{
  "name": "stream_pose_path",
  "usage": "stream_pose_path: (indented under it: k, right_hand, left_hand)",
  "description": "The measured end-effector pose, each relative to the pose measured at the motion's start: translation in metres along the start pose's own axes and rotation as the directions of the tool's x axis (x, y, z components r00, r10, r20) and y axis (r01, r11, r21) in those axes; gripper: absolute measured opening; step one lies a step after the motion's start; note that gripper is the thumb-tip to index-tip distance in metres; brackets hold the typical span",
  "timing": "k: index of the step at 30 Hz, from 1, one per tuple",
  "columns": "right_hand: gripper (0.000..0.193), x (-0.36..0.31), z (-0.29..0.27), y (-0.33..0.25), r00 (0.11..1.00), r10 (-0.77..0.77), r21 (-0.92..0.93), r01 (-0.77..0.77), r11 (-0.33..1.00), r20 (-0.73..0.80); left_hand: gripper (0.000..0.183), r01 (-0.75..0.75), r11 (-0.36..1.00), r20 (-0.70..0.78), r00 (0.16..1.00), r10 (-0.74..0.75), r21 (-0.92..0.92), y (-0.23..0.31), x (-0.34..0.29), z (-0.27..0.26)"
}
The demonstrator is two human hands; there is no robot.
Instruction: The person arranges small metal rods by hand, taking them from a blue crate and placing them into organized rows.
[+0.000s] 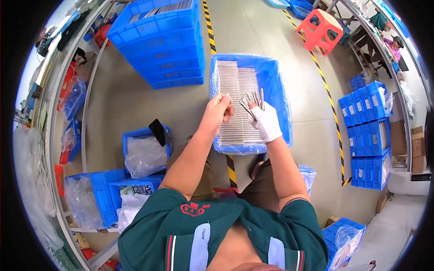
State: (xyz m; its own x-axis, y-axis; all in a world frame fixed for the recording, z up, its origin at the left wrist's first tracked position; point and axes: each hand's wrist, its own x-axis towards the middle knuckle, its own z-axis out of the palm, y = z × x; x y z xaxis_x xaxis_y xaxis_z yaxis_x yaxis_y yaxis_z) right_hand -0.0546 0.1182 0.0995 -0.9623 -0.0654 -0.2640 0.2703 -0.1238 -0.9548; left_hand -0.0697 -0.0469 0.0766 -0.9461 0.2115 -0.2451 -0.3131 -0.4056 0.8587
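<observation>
In front of me stands a blue plastic crate (284, 97) lined with clear film. Slim silvery metal rods (228, 83) lie in it in two neat stacked columns, filling its left and middle. My right hand (266, 123), in a white glove, is closed around a loose bunch of metal rods (253, 98) whose ends fan out above the fingers. Over the left column hovers my bare left hand (219, 110), its fingers curled and thumb against the forefinger. Whatever it may pinch is too small or hidden to make out.
Tall stacked blue crates (165, 54) rise at the far left. A phone-like black slab (157, 132) rests on a bagged crate (144, 153) at left. More blue bins (368, 135) stand at right, and a red stool (320, 30) farther back. Black-yellow tape (332, 106) marks the floor.
</observation>
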Motion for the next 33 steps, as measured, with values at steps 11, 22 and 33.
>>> stream_pose_path:
  k: [11,22,33]
  right_hand:
    - [0.014,0.004,0.001,0.014,0.874,-0.484,-0.584,0.368,0.724,-0.048]
    - [0.012,0.003,0.009,0.011,0.780,-0.614,-0.653,0.406,0.639,-0.116]
    - [0.015,0.003,0.009,0.008,0.867,-0.497,-0.596,0.412,0.689,0.024]
  left_hand:
    - [0.015,0.082,0.954,0.135,0.990,-0.044,-0.289,-0.003,0.000,0.005]
    - [0.008,-0.066,0.959,-0.009,0.998,0.066,-0.274,-0.011,-0.003,0.010]
    - [0.011,-0.102,0.986,-0.020,0.995,0.101,-0.134,-0.003,0.004,-0.006]
